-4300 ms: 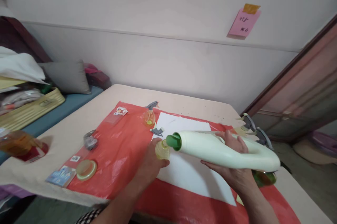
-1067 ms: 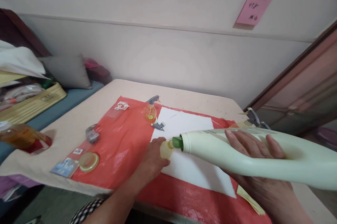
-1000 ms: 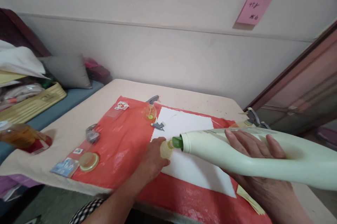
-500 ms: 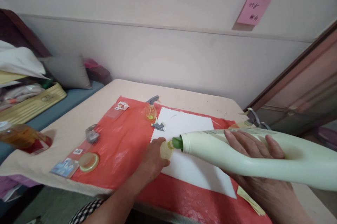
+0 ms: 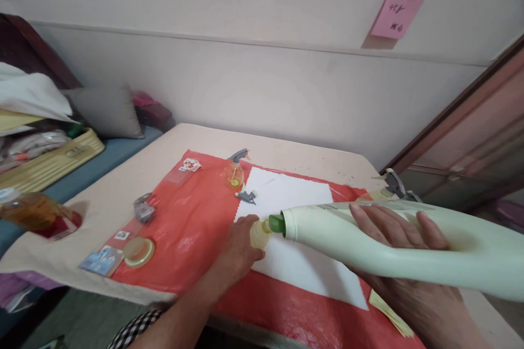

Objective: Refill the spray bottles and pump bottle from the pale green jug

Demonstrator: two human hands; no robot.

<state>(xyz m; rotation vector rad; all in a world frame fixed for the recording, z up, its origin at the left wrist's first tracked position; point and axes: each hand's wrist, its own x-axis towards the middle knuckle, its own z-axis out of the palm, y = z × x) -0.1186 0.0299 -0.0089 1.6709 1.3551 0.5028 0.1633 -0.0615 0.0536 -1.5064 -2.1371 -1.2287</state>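
My right hand [image 5: 403, 234] is wrapped round a large pale green jug-type bottle [image 5: 347, 234], tipped almost level. Its dark green spout [image 5: 277, 223] meets the mouth of a small clear yellowish spray bottle [image 5: 259, 235]. That small bottle is gripped in my left hand [image 5: 241, 245], above a white sheet [image 5: 298, 261]. A loose grey spray trigger head [image 5: 246, 196] lies on the sheet's left edge. Behind it stands another small spray bottle [image 5: 234, 175] with its grey trigger fitted. Whether liquid is flowing cannot be made out.
Red plastic sheeting [image 5: 192, 218] covers much of the table [image 5: 204, 138]. On the left are a round lid [image 5: 139, 252], a blue packet [image 5: 101, 260], a crumpled grey item [image 5: 144, 208] and a tilted bottle of amber liquid [image 5: 39, 215]. More spray triggers [image 5: 395, 182] show at right, partly hidden.
Almost nothing differs. The whole view has shifted very slightly, and both hands keep their hold on the two bottles, spout still at the small bottle's mouth.
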